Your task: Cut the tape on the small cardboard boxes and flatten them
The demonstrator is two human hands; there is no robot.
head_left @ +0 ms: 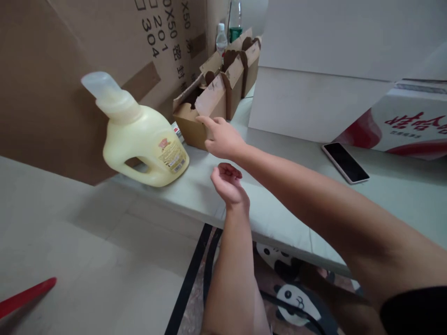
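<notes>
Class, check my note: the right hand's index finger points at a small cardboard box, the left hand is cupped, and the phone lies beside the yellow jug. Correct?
Not quite: the head view shows the phone near the red-and-white box, away from the yellow jug. The right hand does point at a small cardboard box, and the left hand is cupped.

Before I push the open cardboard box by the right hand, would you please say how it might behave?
The cardboard box may flex at its thin flap. Its flat sides suggest sliding rather than rolling. Its shadowed interior leaves weight uncertain.
</notes>
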